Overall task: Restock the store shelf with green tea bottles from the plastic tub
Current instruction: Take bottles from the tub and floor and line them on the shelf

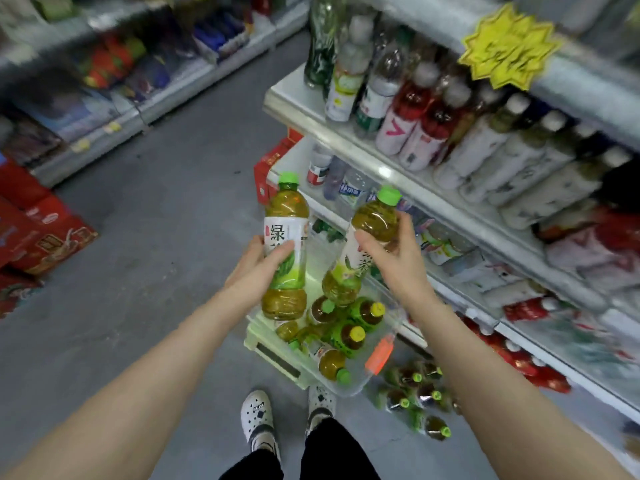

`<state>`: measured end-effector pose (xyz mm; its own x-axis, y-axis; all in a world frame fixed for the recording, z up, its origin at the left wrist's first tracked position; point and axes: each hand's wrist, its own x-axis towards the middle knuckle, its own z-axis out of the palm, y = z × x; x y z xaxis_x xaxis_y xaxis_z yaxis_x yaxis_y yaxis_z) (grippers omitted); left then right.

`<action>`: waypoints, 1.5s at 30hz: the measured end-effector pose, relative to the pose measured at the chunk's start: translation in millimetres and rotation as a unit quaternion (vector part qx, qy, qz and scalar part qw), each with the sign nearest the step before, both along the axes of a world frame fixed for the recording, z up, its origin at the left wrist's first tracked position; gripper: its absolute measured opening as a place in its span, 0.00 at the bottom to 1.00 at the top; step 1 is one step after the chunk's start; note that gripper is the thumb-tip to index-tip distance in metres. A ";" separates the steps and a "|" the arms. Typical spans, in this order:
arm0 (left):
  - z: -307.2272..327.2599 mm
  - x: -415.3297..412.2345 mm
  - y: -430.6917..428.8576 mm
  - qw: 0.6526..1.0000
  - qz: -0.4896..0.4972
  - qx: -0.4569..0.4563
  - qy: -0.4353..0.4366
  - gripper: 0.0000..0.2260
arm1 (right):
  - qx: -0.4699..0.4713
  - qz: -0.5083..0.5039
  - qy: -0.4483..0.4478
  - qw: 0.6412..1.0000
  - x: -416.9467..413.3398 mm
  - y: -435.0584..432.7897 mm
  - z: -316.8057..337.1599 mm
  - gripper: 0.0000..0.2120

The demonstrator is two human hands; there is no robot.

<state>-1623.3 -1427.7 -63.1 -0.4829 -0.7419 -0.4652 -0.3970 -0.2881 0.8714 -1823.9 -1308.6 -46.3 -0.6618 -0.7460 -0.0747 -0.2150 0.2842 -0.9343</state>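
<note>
Glossy clear plastic tub (360, 384), bottles (285, 247)

Two green tea bottles lifted above the plastic tub (363, 382)

The left bottle (285, 251) stands upright over the tub's far-left corner; the right bottle (363, 244) tilts right above its middle. Both have green caps, amber tea and white-green labels. More bottles (341, 336) lie jumbled inside the tub.

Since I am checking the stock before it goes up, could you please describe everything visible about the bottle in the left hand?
The green tea bottle is clear plastic, filled with yellow-green tea and closed by a bright green cap. A white label with large green characters and a leaf picture wraps its middle. It is held roughly upright above the plastic tub, the left hand gripping its lower half, fingers across the label. Nothing else touches it.
</note>
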 end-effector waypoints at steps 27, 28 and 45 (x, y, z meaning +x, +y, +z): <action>291.7 -157.4 82.8 0.895 -0.233 -0.270 0.269 0.25 | -0.039 -0.213 0.379 0.899 -55.3 182.0 357.5 0.30; 303.0 -164.2 85.9 0.889 -0.237 -0.277 0.278 0.26 | -0.037 -0.216 0.390 0.894 -62.2 185.8 369.8 0.30; 427.8 -278.3 125.3 0.850 -0.145 -0.359 0.358 0.23 | -0.087 -0.271 0.452 0.846 -213.8 196.7 529.8 0.30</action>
